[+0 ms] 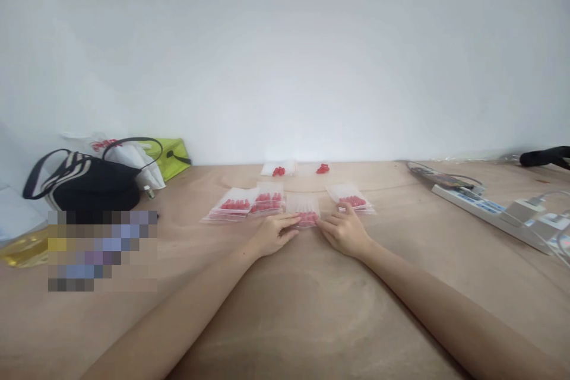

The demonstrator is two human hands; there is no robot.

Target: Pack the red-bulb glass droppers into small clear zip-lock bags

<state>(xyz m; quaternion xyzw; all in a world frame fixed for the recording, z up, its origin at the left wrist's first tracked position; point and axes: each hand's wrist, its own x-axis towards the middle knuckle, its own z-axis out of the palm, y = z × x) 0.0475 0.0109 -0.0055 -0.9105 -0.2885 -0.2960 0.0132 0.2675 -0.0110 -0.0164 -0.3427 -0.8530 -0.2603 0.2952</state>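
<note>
A small clear plastic bag (303,208) with a row of red pieces along its near edge lies flat on the table in front of me. My left hand (274,234) rests at its lower left corner, fingers stretched out and touching it. At its lower right edge lies my right hand (346,230), fingers apart and one of them pointing up toward the bag on the right. That right-hand stack of bags (352,195) holds similar red pieces. To the left are two more stacks, an outer stack (236,204) and an inner stack (268,196). What exactly the red pieces are is too small to tell.
Near the wall lie a left bag (269,167) and loose-looking red pieces (323,168). A black handbag (95,187) and a green bag (174,160) stand at left. A white power strip (485,214) with plugs and cables runs along the right. Part of the left is pixelated.
</note>
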